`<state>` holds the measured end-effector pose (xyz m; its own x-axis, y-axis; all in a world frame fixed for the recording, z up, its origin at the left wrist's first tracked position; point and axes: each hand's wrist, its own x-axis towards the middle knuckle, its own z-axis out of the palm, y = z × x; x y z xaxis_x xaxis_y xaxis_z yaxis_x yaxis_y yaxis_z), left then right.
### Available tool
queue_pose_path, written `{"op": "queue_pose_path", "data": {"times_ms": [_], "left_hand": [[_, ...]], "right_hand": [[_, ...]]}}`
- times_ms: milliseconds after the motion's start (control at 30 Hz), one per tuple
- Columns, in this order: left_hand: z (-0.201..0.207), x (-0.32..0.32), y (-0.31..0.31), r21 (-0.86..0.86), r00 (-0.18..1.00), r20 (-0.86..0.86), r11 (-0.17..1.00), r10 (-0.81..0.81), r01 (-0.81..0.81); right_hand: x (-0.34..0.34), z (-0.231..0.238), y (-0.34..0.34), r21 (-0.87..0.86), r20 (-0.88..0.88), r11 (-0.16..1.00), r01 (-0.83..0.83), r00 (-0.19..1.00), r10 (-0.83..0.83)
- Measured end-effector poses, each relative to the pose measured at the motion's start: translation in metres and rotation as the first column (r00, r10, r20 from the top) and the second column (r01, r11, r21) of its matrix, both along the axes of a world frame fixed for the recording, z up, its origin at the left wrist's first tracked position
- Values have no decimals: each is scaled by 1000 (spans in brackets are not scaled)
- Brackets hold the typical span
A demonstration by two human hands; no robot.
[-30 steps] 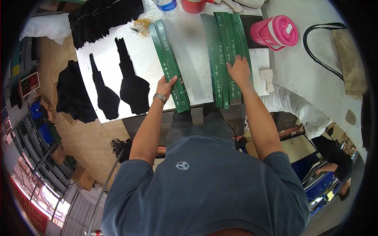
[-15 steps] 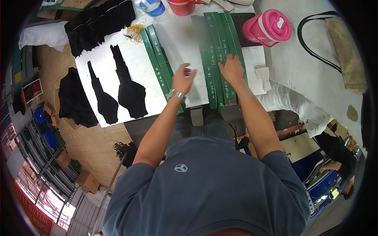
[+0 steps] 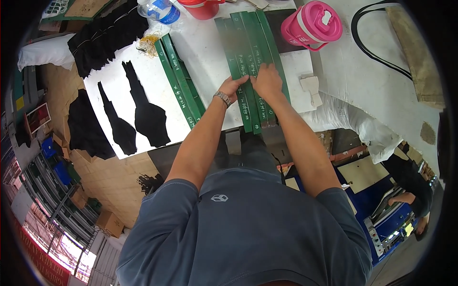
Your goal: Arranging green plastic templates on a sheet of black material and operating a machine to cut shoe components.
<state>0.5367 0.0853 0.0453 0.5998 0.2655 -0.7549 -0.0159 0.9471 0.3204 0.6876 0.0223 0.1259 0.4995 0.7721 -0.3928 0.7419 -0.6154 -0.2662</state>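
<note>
Touching green strips (image 3: 278,62): left hand (image 3: 231,88) and right hand (image 3: 268,82), side by side on a row lying flat on the bench (image 3: 202,52), directly beneath the fingers.
Left thumb: over the row's left edge; the other fingers are mostly hidden, so I cannot tell whether they are grasping a strip.
Right fingers: bent downward on the row, their tips hard to make out; grasping or merely resting, I cannot tell.
White writing: partly covered by the hands, and blurred beyond the fingers.
Second row (image 3: 177,78): left of the left fingers, its near end partly behind that forearm.
Black cloth pieces (image 3: 151,117): farther left of the fingers.
Bottle (image 3: 168,14) and red container (image 3: 200,8): beyond the fingers, leftward, both cut off above.
Pink jug (image 3: 305,29): beyond the right fingers, rightward.
</note>
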Motion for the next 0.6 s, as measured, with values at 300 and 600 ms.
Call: {"op": "queue_pose_path", "data": {"times_ms": [300,600], "left_hand": [[-2,-2,-4,-26,998,60,999,32,-31],[3,-41,-6,30,998,-9,997,66,-66]], "right_hand": [[6,6,-4,-5,-29,994,-105,994,104],[-20,10,-1,-9,-123,985,-174,977,172]]}}
